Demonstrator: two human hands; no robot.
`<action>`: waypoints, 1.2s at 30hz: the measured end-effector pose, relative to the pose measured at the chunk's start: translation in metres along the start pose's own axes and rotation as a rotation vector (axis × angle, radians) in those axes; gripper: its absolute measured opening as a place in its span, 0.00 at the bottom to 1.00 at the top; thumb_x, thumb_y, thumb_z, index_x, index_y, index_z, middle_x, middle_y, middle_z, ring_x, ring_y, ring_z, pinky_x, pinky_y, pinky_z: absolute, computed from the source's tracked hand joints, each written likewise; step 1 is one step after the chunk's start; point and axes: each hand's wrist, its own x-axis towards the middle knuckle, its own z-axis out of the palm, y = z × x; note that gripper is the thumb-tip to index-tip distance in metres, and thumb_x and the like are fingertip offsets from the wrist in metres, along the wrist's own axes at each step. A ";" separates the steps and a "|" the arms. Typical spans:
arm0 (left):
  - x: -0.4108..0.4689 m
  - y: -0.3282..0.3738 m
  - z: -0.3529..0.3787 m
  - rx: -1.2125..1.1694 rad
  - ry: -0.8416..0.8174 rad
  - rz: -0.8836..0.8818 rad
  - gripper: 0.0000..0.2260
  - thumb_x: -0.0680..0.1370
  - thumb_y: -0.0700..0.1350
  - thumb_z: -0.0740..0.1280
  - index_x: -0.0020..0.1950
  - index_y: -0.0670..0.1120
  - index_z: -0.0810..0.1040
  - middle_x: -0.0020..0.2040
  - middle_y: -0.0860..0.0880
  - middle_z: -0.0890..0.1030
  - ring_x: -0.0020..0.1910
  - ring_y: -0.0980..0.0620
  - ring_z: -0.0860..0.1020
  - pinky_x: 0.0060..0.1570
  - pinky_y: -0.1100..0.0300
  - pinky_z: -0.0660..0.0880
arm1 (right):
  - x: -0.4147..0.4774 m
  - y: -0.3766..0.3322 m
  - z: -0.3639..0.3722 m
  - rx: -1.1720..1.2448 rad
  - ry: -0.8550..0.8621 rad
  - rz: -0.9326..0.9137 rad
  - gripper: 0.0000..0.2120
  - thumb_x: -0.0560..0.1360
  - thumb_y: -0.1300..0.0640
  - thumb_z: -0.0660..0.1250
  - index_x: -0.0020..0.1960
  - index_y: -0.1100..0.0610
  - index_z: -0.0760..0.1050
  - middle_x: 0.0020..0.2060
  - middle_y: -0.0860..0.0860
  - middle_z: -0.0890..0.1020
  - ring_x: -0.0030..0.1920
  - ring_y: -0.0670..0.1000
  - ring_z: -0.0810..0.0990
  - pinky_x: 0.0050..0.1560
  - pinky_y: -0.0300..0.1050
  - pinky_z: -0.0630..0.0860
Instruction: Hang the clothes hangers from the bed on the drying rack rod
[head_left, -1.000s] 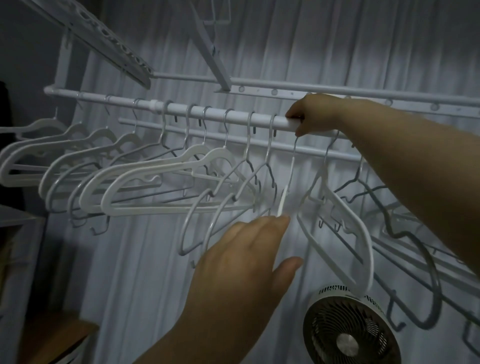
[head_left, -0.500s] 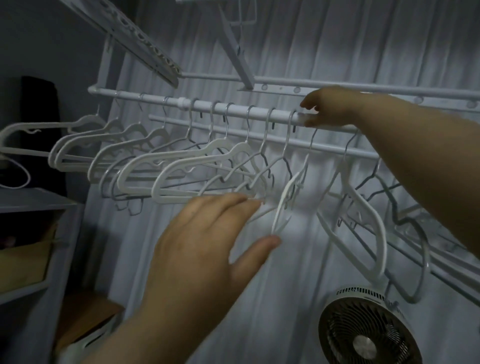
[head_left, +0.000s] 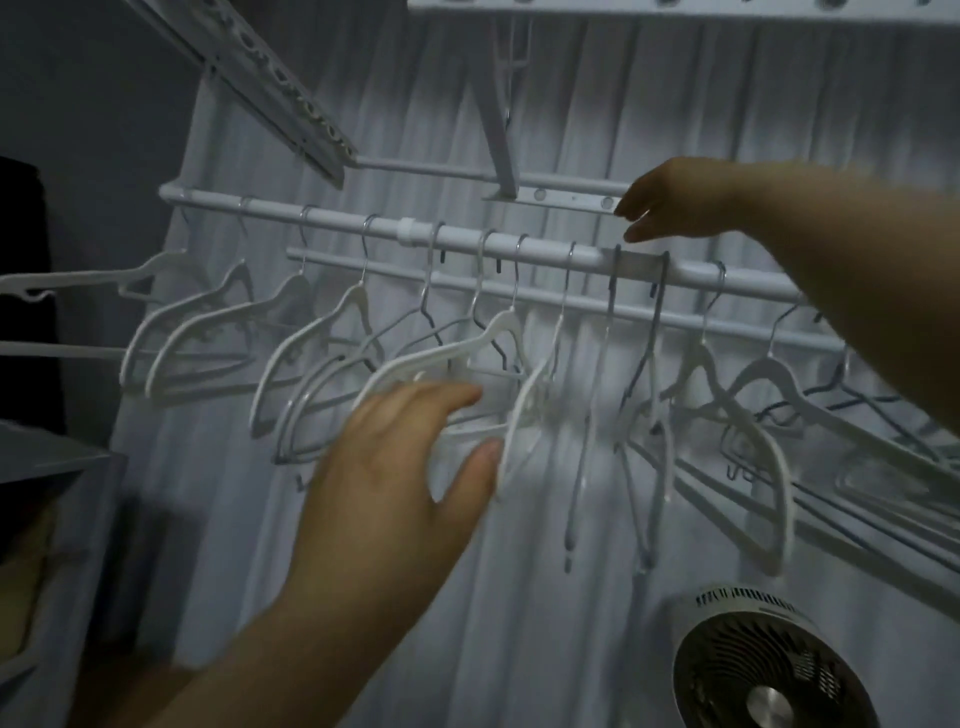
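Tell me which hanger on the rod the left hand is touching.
The white hanger turned edge-on at the left hand's thumb tip; its neighbours on the rod hang clear of the hand.

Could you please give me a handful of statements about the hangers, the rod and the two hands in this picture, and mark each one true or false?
1. Many hangers hang by their hooks on the rod. True.
2. The right hand is clamped around the rod. False: it is open, just above the rod, fingers spread.
3. The left hand reaches in among the lower parts of the hangers. True.
4. A fan shows at the lower right, below the hangers. True.
5. The hangers carry shirts. False: they are all bare.
6. A brick wall stands behind the rack. False: a pale curtain hangs there.
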 end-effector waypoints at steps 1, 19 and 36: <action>0.000 -0.006 0.002 -0.041 -0.014 0.001 0.18 0.70 0.54 0.60 0.52 0.46 0.80 0.45 0.58 0.73 0.47 0.56 0.71 0.50 0.66 0.66 | 0.004 -0.006 0.002 -0.015 -0.022 0.013 0.21 0.77 0.56 0.63 0.68 0.59 0.68 0.66 0.56 0.72 0.66 0.58 0.70 0.68 0.49 0.63; -0.009 -0.012 0.028 -0.502 -0.328 -0.134 0.21 0.59 0.64 0.61 0.51 0.61 0.76 0.44 0.66 0.78 0.52 0.66 0.74 0.53 0.78 0.65 | 0.014 -0.033 0.034 -0.113 -0.040 0.105 0.17 0.77 0.60 0.59 0.64 0.64 0.71 0.62 0.62 0.74 0.62 0.61 0.71 0.61 0.50 0.66; -0.026 -0.003 0.048 -0.290 -0.263 -0.013 0.21 0.65 0.60 0.61 0.56 0.56 0.73 0.37 0.69 0.71 0.49 0.67 0.72 0.49 0.88 0.54 | 0.016 -0.019 0.041 0.026 0.015 0.034 0.20 0.77 0.58 0.60 0.68 0.58 0.67 0.66 0.56 0.72 0.64 0.57 0.70 0.62 0.46 0.66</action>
